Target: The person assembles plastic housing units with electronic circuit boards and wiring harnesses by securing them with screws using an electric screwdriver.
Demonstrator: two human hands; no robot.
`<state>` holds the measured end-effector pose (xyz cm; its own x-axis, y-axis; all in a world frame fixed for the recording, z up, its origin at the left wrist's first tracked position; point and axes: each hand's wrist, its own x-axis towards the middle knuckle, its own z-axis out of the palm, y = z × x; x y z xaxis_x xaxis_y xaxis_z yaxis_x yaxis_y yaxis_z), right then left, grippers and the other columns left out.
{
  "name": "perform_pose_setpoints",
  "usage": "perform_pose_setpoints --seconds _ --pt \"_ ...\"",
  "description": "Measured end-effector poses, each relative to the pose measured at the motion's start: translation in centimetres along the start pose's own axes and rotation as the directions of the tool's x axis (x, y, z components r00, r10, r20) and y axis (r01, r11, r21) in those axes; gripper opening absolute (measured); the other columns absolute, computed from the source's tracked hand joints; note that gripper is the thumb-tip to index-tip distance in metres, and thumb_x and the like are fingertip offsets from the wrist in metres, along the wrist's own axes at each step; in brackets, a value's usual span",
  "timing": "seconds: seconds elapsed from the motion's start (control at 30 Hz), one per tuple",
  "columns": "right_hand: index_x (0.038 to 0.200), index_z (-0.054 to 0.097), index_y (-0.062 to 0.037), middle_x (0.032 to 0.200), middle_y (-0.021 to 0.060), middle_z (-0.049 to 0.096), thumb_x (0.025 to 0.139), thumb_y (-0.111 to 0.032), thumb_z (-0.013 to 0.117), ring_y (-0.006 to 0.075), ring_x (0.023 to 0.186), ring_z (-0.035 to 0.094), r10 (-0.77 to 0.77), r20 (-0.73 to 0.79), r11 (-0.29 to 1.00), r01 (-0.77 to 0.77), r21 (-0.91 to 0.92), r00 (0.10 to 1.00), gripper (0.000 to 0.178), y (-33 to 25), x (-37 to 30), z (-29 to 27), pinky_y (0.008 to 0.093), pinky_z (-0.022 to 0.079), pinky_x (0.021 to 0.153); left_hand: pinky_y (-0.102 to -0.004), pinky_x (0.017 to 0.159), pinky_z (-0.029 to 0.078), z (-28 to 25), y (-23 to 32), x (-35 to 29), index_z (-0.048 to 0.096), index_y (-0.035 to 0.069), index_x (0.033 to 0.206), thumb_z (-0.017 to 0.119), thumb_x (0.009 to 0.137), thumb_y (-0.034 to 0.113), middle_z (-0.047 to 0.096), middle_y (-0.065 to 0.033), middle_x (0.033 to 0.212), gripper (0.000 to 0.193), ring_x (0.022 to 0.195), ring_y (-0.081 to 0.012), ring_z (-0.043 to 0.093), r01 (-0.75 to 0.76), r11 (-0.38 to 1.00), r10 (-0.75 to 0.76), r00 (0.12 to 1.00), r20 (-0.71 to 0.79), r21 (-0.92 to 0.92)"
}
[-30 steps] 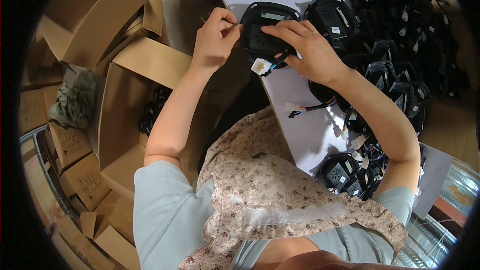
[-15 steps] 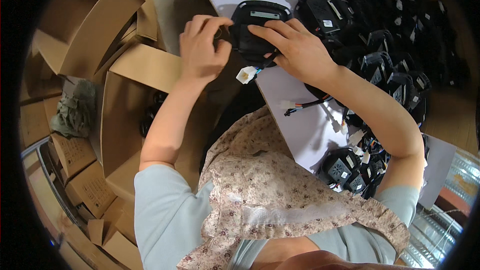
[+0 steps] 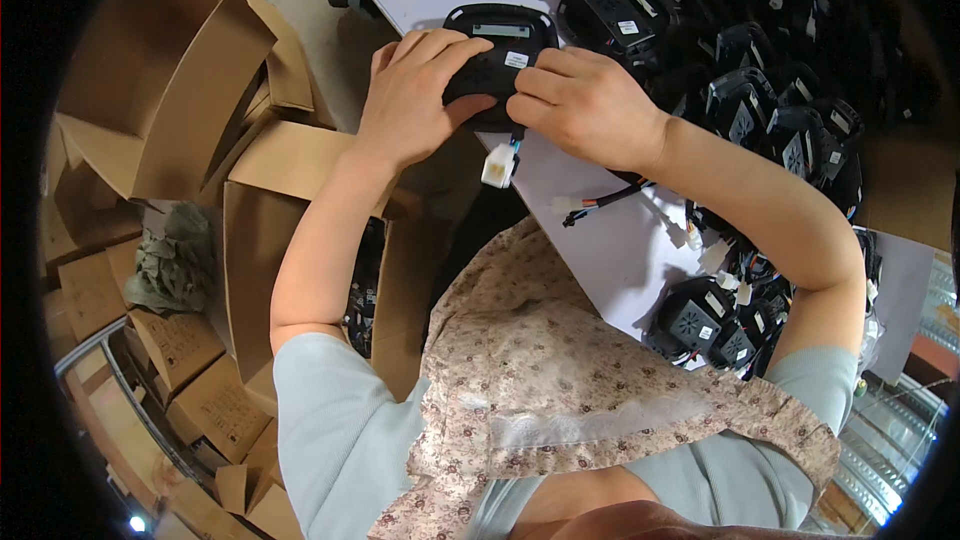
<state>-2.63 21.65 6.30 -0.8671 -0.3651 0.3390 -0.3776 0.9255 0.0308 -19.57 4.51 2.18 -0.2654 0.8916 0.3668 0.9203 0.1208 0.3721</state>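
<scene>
head view: the left hand (image 3: 412,95), thumb and fingers spread, covers the left side of a rounded black plastic unit (image 3: 482,72) at the edge of a pale lilac tabletop (image 3: 612,252); the right hand (image 3: 592,108), fingers curled, hides its right side, its grip unclear. heaped black units (image 3: 793,138) blur into shadow; brown cardboard boxes (image 3: 150,60) stand left, partly cut off.

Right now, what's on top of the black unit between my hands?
The black unit shows a pale strip and a white label. Your left hand and right hand cover parts of its face, hiding anything beneath.
</scene>
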Motion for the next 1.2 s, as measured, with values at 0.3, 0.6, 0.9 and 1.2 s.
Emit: perform_pose_setpoints --seconds 0.3,0.6,0.9,1.2 --pt "0.114 0.068 0.0006 0.106 0.0124 0.073 0.094 -0.010 0.067 0.0218 0.094 0.071 0.346 0.278 0.595 -0.438 0.673 0.896 0.023 4.4 1.3 -5.3 0.0319 0.056 0.086 -0.0459 0.105 0.038 -1.2 0.0 1.0 0.065 0.017 0.131 0.078 0.079 0.030 0.063 -0.0021 0.126 0.055 0.125 -0.0265 0.054 -0.001 1.000 0.005 0.988 0.156 -0.031" --pt "0.107 0.073 -0.0032 0.103 0.0141 0.074 0.098 -0.017 0.059 0.0332 0.097 0.070 0.425 0.380 0.793 -0.541 0.280 0.821 0.022 4.8 -0.8 -3.3 0.0405 0.054 0.090 -0.0465 0.105 0.039 -1.5 -0.1 1.8 0.066 0.016 0.131 0.079 0.078 0.033 0.062 -0.0023 0.129 0.057 0.124 -0.0273 0.055 0.005 0.998 0.011 0.974 0.228 -0.069" --pt "0.107 0.072 -0.0067 0.108 0.0081 0.069 0.094 -0.013 0.061 0.0302 0.108 0.064 0.289 0.457 0.897 -0.405 0.178 0.841 0.019 3.8 -2.7 -0.3 0.0414 0.051 0.096 -0.0459 0.102 0.044 -1.6 -0.5 2.0 0.065 0.014 0.130 0.080 0.077 0.028 0.063 -0.0074 0.126 0.056 0.120 -0.0318 0.057 0.007 0.982 0.038 0.972 0.231 -0.188" --pt "0.102 0.071 -0.0051 0.106 0.0112 0.069 0.087 -0.020 0.066 0.0316 0.112 0.063 0.342 0.499 0.881 -0.456 0.126 0.797 0.022 3.2 -1.5 -2.3 0.0426 0.050 0.099 -0.0474 0.105 0.043 -2.7 0.8 1.8 0.065 0.015 0.131 0.083 0.076 0.020 0.056 -0.0119 0.131 0.059 0.121 -0.0368 0.053 -0.055 0.998 0.061 0.962 0.264 -0.029"
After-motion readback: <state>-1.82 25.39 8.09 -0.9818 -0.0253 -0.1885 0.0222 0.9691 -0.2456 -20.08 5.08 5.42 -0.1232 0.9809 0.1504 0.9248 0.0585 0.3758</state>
